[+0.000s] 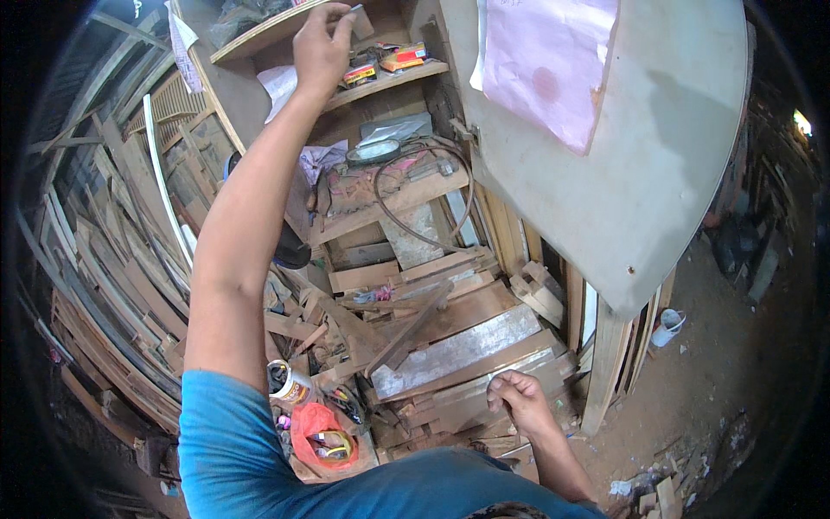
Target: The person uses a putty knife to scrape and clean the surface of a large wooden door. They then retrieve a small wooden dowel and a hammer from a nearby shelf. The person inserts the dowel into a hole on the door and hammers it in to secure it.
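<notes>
My left hand (322,52) is raised into a wooden cabinet (275,19) at the top, its fingers closed on a small flat tan piece (361,23) near the upper shelf edge. Just below it, small red and yellow boxes (403,57) lie among clutter on a shelf. Down at the lower right, my right hand (517,400) has its fingers curled together over the stacked boards (467,411); what they hold, if anything, is too small to make out. A pale metal strip (458,342) lies just above that hand.
An open pale door (657,199) with pink paper (540,78) spans the upper right. Long timbers (121,259) lean at left. A cable loop (424,240) hangs from the middle shelf. Below are a tub (294,389), a red bag (316,424) and, at right, a white bucket (667,327).
</notes>
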Demonstrator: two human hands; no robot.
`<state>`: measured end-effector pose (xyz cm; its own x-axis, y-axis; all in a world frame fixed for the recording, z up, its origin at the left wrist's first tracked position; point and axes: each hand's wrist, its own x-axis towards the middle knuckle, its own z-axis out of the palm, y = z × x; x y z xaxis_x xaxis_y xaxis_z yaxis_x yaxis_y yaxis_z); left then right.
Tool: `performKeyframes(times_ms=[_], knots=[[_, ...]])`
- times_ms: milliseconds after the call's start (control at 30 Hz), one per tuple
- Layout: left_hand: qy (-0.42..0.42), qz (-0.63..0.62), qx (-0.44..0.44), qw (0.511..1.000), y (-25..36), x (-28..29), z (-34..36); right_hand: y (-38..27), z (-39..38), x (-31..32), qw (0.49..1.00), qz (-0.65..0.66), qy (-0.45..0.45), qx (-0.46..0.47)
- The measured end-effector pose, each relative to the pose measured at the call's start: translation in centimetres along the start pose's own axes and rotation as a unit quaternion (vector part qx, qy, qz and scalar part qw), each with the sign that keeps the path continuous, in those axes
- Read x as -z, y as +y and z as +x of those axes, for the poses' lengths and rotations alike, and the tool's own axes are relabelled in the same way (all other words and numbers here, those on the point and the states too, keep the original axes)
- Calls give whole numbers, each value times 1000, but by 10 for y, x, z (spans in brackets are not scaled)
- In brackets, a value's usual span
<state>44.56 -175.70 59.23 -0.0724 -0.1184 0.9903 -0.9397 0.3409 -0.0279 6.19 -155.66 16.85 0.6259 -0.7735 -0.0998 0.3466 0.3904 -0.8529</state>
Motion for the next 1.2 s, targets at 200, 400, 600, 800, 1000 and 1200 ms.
performKeyframes(times_ms=[200, 400, 600, 800, 1000, 1200], knots=[[-199, 148, 4, 969, -46, -12, -29, -8, 0, 5, 1000, 5, 14, 17], [-179, -96, 105, 973, 120, 22, -161, -21, 20, 3, 996, -5, 42, 84], [-392, -341, 437, 734, 246, 108, -315, -37, 39, -42, 976, -107, 15, 189], [-334, -338, 519, 711, 243, 131, -340, -49, 52, -54, 877, -388, -48, 280], [-265, -369, 527, 718, 248, 137, -344, -37, 51, -59, 923, -288, -71, 246], [-272, -395, 561, 675, 258, 134, -340, -48, 41, -61, 934, -241, -47, 259]])
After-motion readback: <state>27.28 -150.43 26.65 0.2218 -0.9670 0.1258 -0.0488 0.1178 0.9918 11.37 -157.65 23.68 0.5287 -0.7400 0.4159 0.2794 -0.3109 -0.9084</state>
